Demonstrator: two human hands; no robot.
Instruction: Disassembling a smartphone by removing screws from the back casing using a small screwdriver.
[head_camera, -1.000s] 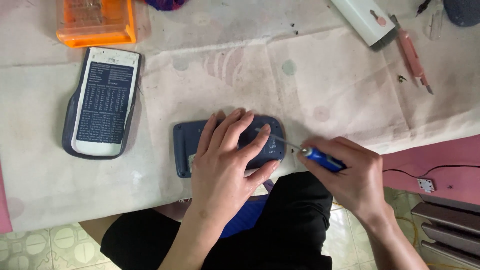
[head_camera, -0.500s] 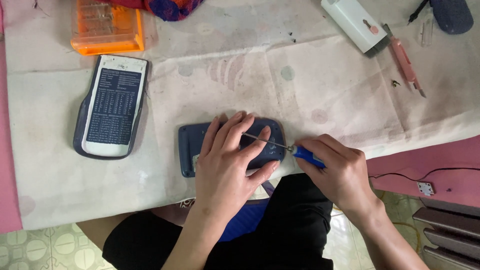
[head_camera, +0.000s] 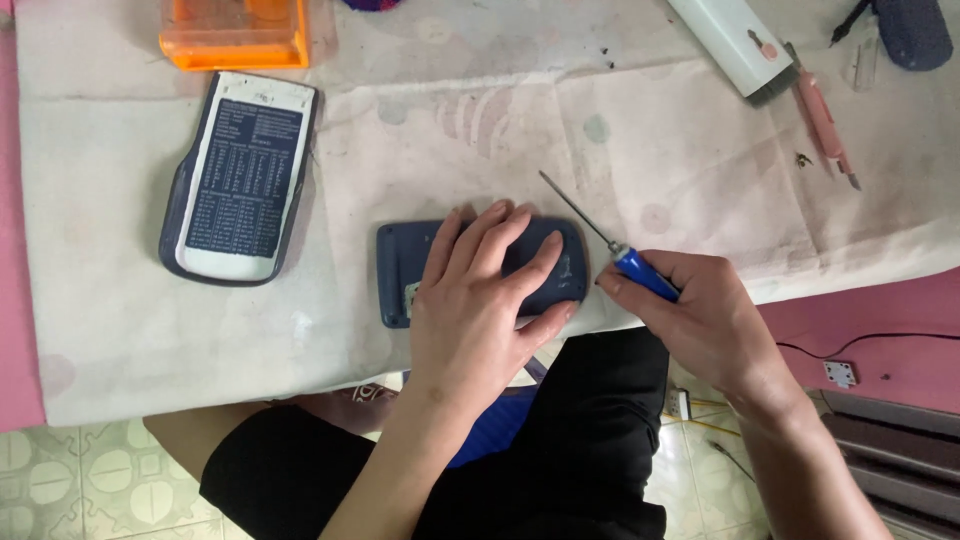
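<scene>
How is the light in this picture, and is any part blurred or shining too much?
Head view: soft, even daylight, with only faint shadows under the left hand and the right hand. The screwdriver and the dark blue case look sharp. There is mild glare on the white device at the top, and the picture's corners look slightly softer.

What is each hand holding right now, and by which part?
The right hand holds a screwdriver by its blue handle, shaft pointing up-left. The left hand grips nothing; it lies flat on the dark blue device.
</scene>
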